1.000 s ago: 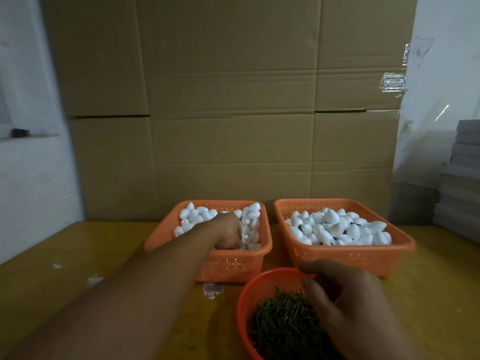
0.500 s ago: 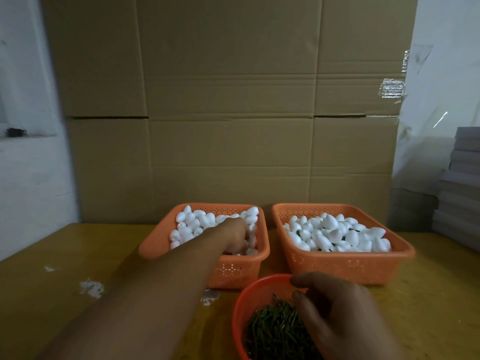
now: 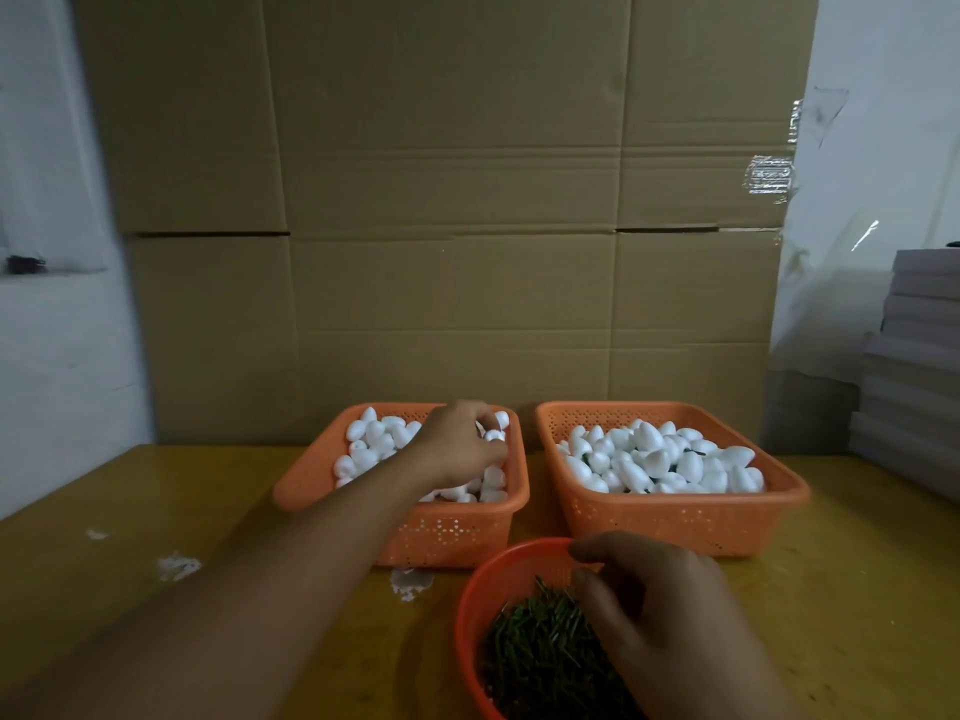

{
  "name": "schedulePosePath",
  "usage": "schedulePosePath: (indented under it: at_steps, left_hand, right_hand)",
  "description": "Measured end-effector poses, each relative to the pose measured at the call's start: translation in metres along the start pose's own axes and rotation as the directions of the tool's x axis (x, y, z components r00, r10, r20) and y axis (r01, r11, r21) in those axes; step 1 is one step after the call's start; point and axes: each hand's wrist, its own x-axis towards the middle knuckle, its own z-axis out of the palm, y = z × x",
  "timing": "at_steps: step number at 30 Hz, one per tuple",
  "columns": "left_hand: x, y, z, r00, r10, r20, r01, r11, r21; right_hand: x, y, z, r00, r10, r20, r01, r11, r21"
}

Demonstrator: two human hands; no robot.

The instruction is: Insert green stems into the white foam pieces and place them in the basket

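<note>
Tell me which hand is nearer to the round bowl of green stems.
Right. The right hand hangs over the round bowl, fingers curled down at the green stems. The left hand is farther off, reaching into the left basket of foam pieces.

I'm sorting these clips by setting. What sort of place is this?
Probably a small workshop or packing room doing piecework by hand. Large cardboard cartons are stacked against the wall, two orange baskets on the wooden table hold bulk white foam pieces, and a round basket holds loose green stems.
</note>
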Motion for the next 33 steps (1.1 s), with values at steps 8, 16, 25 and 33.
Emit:
schedulePosePath:
  at_steps: [8,16,25,33]
  left_hand:
    - [-0.071,0.023,-0.010,0.924,0.240,-0.298,-0.296,0.941,-0.163]
    - [-0.129,0.027,-0.004,0.933,0.257,-0.251,-0.347,0.822,-0.452]
    - [-0.149,0.018,0.006,0.980,0.172,-0.100,-0.190,0.652,-0.735]
    - [-0.151,0.019,0.010,0.980,0.189,0.063,-0.037,0.482,-0.875]
  right_hand:
    - [0.000,0.001,0.001,1.000,0.000,0.010,0.000,1.000,0.004]
    - [0.001,0.002,0.001,1.000,0.006,0.023,-0.007,1.000,0.014]
    - [0.004,0.000,-0.008,0.963,0.026,0.269,0.026,0.982,-0.186]
    - [0.012,-0.004,0.011,0.879,0.150,0.453,0.108,0.862,-0.495]
